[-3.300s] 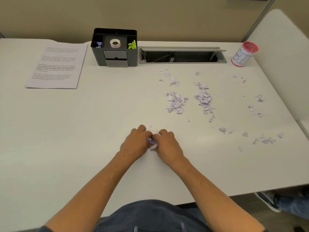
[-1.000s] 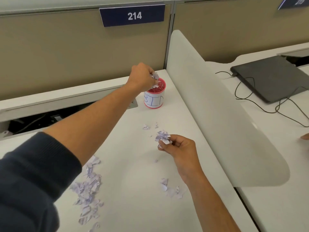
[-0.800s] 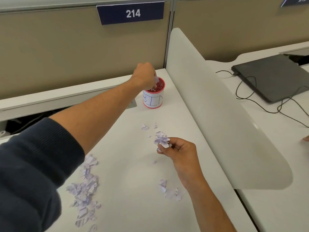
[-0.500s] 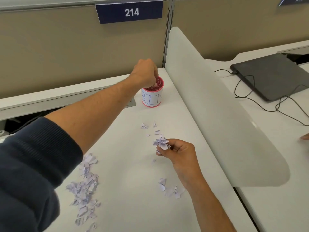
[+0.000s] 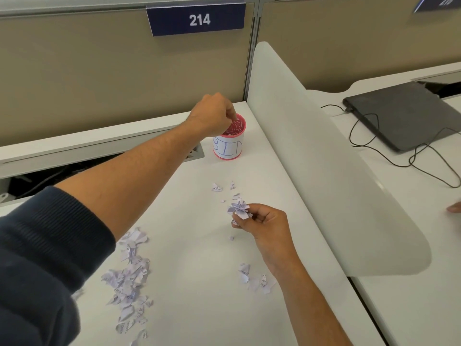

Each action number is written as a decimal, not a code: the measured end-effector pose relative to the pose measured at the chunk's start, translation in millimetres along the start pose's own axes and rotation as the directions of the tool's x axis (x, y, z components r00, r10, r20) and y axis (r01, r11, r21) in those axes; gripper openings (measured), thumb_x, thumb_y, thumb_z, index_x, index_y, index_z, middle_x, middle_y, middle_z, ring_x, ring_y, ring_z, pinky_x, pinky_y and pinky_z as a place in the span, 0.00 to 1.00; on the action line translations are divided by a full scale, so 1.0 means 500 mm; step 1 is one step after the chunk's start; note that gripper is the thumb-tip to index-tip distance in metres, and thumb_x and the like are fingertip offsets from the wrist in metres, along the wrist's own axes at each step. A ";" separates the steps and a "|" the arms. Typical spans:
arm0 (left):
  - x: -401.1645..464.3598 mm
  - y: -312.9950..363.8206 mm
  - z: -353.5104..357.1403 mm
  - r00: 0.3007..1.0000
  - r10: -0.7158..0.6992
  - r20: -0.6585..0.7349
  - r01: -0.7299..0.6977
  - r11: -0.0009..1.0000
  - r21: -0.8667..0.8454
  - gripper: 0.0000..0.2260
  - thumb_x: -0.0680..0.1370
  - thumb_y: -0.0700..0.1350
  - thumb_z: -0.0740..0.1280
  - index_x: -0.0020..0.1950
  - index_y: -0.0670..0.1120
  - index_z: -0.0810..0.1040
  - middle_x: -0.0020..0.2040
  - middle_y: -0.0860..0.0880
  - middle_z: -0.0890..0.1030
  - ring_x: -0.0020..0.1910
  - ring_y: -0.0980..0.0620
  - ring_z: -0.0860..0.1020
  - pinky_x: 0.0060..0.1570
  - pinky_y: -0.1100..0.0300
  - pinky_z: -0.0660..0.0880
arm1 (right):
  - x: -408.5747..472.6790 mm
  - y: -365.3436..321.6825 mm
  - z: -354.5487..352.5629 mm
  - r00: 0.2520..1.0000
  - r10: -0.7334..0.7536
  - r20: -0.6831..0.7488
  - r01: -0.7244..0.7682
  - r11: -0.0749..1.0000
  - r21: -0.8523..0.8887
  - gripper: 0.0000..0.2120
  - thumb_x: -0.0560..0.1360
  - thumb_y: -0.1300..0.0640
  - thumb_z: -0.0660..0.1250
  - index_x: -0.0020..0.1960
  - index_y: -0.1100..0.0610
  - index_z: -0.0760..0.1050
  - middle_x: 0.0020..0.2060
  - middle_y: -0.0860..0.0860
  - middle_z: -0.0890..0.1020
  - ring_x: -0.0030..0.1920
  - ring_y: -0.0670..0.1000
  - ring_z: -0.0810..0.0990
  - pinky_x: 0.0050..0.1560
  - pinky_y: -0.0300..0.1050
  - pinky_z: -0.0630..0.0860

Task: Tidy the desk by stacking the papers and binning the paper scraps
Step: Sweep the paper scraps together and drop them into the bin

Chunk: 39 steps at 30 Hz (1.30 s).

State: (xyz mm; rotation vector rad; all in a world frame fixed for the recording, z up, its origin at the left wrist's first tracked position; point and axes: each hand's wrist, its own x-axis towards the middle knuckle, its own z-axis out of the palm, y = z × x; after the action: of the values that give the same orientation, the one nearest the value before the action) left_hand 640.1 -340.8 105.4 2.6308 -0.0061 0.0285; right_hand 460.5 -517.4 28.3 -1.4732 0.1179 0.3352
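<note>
Head view: left hand [image 5: 212,116] fingertips hidden inside bin [image 5: 228,143], grasp unclear; right hand [image 5: 264,226] pinches scraps [image 5: 239,210].

- I read "214" in white numerals on the navy sign [image 5: 197,20] fixed to the far partition, upper centre.
- A second navy sign [image 5: 439,3] at far right is cut by the frame edge; I make out "21", last digit unclear.
- The pink cup [image 5: 229,138] at the far desk edge carries a white label, hand-lettered "BIN" in blue.
- Paper scraps [image 5: 129,273] near left show printed fragments, too small for me to read.
</note>
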 end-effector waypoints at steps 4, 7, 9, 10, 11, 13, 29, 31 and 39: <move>-0.025 -0.017 0.004 0.993 -0.031 -0.110 0.017 0.992 -0.125 0.10 0.77 0.38 0.65 0.52 0.46 0.85 0.51 0.47 0.84 0.54 0.49 0.79 0.54 0.55 0.77 | 0.008 0.002 -0.004 1.000 -0.012 -0.012 0.013 1.000 0.009 0.08 0.72 0.70 0.71 0.49 0.62 0.84 0.41 0.55 0.86 0.38 0.49 0.83 0.54 0.51 0.81; -0.074 -0.049 0.026 0.962 -0.079 -0.262 0.016 0.972 -0.235 0.08 0.78 0.39 0.65 0.52 0.44 0.84 0.49 0.47 0.84 0.49 0.49 0.79 0.52 0.58 0.75 | 0.022 -0.014 -0.005 0.999 -0.037 -0.032 0.037 0.999 0.011 0.08 0.72 0.70 0.71 0.49 0.64 0.84 0.42 0.57 0.86 0.39 0.49 0.83 0.53 0.50 0.81; -0.119 -0.086 0.058 0.952 -0.102 -0.290 0.035 0.973 -0.229 0.09 0.79 0.40 0.64 0.54 0.43 0.83 0.52 0.46 0.83 0.51 0.47 0.79 0.54 0.58 0.74 | 0.039 -0.030 -0.006 0.997 -0.058 -0.043 0.057 0.998 -0.027 0.08 0.71 0.70 0.72 0.48 0.63 0.84 0.42 0.58 0.85 0.39 0.50 0.84 0.54 0.51 0.81; -0.144 -0.107 0.076 0.958 -0.105 -0.267 0.050 0.977 -0.206 0.10 0.80 0.41 0.64 0.56 0.42 0.83 0.54 0.45 0.83 0.53 0.46 0.79 0.55 0.57 0.72 | 0.050 -0.039 -0.006 0.996 -0.075 -0.040 0.073 0.996 -0.049 0.08 0.70 0.71 0.72 0.47 0.62 0.84 0.40 0.57 0.85 0.39 0.51 0.84 0.53 0.52 0.81; -0.167 -0.128 0.095 0.969 -0.100 -0.224 0.061 0.983 -0.175 0.11 0.80 0.41 0.63 0.58 0.42 0.82 0.57 0.45 0.82 0.57 0.45 0.78 0.57 0.57 0.71 | 0.062 -0.047 -0.006 0.995 -0.094 -0.032 0.091 0.993 -0.077 0.08 0.70 0.71 0.73 0.45 0.60 0.84 0.38 0.55 0.85 0.38 0.51 0.83 0.53 0.53 0.81; -0.208 -0.168 0.130 0.992 -0.068 -0.110 0.058 0.994 -0.088 0.13 0.82 0.42 0.62 0.63 0.42 0.79 0.64 0.45 0.79 0.65 0.44 0.74 0.65 0.55 0.67 | 0.089 -0.064 -0.006 0.992 -0.121 -0.029 0.116 0.983 -0.145 0.08 0.70 0.69 0.74 0.42 0.57 0.84 0.36 0.54 0.84 0.36 0.50 0.84 0.54 0.55 0.81; -0.298 -0.247 0.205 0.999 0.034 0.014 -0.036 0.985 0.169 0.29 0.80 0.56 0.41 0.78 0.46 0.62 0.79 0.50 0.58 0.79 0.50 0.52 0.77 0.53 0.44 | 0.357 -0.261 0.034 0.910 -0.392 0.133 0.290 0.376 -0.880 0.08 0.69 0.63 0.75 0.48 0.58 0.85 0.44 0.57 0.85 0.47 0.55 0.82 0.42 0.38 0.74; -0.297 -0.246 0.204 0.999 0.032 0.012 -0.033 0.985 0.169 0.30 0.80 0.56 0.40 0.78 0.47 0.61 0.79 0.50 0.58 0.79 0.50 0.51 0.77 0.53 0.44 | 0.376 -0.270 0.057 0.910 -0.358 0.210 0.270 0.124 -0.955 0.11 0.72 0.66 0.71 0.53 0.58 0.83 0.51 0.59 0.82 0.53 0.60 0.79 0.47 0.43 0.73; -0.299 -0.241 0.200 1.000 0.020 0.004 -0.020 0.988 0.156 0.25 0.82 0.53 0.44 0.78 0.48 0.60 0.79 0.51 0.57 0.79 0.52 0.50 0.77 0.54 0.42 | 0.362 -0.273 0.143 0.914 -0.120 0.387 0.325 -0.355 -0.877 0.16 0.77 0.59 0.67 0.63 0.63 0.75 0.58 0.64 0.77 0.58 0.65 0.77 0.53 0.55 0.75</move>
State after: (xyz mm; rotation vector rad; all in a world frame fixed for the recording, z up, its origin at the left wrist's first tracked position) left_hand 493.6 -284.8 -44.0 2.7877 -0.0328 0.0336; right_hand 663.1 -428.4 114.9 -3.1980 -0.8991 0.0941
